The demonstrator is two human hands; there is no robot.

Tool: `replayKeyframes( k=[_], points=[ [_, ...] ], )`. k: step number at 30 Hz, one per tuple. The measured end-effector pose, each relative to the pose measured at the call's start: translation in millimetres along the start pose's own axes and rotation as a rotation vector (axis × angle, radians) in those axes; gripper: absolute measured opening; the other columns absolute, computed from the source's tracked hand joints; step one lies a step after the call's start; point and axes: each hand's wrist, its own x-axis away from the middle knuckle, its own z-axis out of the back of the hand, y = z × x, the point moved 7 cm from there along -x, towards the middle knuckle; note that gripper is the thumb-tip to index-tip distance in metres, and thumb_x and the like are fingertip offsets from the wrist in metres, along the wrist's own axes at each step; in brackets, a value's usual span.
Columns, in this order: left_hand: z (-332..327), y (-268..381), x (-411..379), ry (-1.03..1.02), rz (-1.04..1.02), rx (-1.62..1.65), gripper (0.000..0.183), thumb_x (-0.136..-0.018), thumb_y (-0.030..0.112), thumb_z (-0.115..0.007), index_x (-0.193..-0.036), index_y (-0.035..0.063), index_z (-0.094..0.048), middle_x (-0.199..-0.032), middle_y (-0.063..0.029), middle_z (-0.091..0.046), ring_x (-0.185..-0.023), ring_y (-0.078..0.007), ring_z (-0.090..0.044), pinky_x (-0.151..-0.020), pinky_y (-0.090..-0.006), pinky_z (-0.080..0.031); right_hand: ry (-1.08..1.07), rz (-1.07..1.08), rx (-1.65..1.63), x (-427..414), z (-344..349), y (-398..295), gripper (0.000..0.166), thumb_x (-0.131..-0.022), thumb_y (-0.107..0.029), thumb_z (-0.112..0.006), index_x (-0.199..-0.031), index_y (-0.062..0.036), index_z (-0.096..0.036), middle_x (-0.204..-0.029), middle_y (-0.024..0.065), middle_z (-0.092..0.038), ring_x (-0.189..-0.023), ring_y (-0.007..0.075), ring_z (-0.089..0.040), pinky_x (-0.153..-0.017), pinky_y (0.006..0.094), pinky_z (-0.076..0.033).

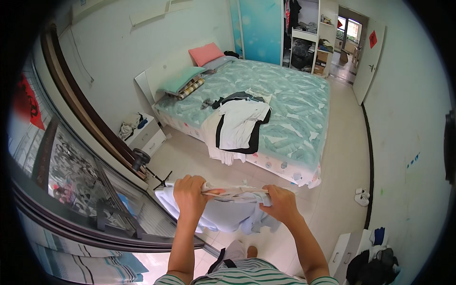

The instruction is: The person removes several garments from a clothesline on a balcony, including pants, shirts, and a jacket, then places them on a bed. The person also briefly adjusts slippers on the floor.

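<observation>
A pale, whitish-lavender garment (231, 213) hangs spread out in front of me above the tiled floor. Its upper edge is stretched between my left hand (190, 194) and my right hand (279, 203). Both fists are closed on that edge, with the thumbs turned inward. The garment's exact kind cannot be made out. Beyond it, a white T-shirt (238, 123) lies flat on top of black clothing (253, 139) near the bed's edge. Dark folded clothes (235, 97) lie behind the shirt.
The bed (295, 103) has a green leaf-print cover and pillows. A sliding window frame (117, 228) runs along my left, near a small fan (140, 159) on a stand. White shoes (362, 197) sit by the right wall. Dark clothes (372, 267) top a low cabinet (343, 253).
</observation>
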Motion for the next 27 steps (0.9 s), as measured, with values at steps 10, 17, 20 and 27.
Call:
replayKeyframes(
  k=[10,17,20,27],
  points=[
    [-130.9,-94.6,-109.1,-0.022,0.115,0.087,0.041,-0.047,0.032,-0.080,-0.065,0.0073,-0.053,-0.065,-0.0063,-0.051,-0.062,-0.0258,-0.048,-0.057,-0.0346,-0.034,-0.027,0.073,-0.288,-162.0,-31.3,76.2,0.027,-0.065,-0.008,-0.070,-0.091,-0.0062,-0.061,-0.075,0.0131,-0.062,-0.067,0.0300,-0.061,-0.059,0.0322,-0.047],
    [-228.8,-157.1,-174.7,-0.083,0.196,0.137,0.046,-0.049,0.025,-0.082,-0.081,0.0051,-0.055,-0.078,-0.0080,-0.055,-0.078,-0.0287,-0.050,-0.071,-0.0374,-0.037,-0.027,0.019,-0.297,-272.1,-70.7,135.8,0.023,-0.069,-0.010,-0.067,-0.091,-0.0067,-0.061,-0.073,0.0127,-0.061,-0.065,0.0298,-0.060,-0.057,0.0339,-0.046],
    [-261.8,-174.4,-190.5,-0.091,0.224,0.029,0.071,-0.051,0.024,-0.083,-0.111,0.0054,-0.051,-0.115,-0.0144,-0.050,-0.108,-0.0338,-0.045,-0.092,-0.0405,-0.036,-0.078,-0.017,-0.327,-323.0,-86.3,157.2,0.022,-0.071,-0.007,-0.065,-0.092,-0.0054,-0.062,-0.076,0.0140,-0.062,-0.066,0.0298,-0.061,-0.058,0.0311,-0.046],
    [-344.8,-209.5,-215.8,0.005,0.378,0.074,0.085,-0.065,0.023,-0.078,-0.134,0.0033,-0.031,-0.136,-0.0201,-0.030,-0.121,-0.0380,-0.034,-0.099,-0.0457,-0.030,-0.001,-0.146,-0.466,-447.9,-133.1,256.6,0.015,-0.076,-0.005,-0.064,-0.090,-0.0011,-0.061,-0.068,0.0080,-0.058,-0.061,0.0116,-0.053,-0.057,0.0254,-0.042]
  ],
)
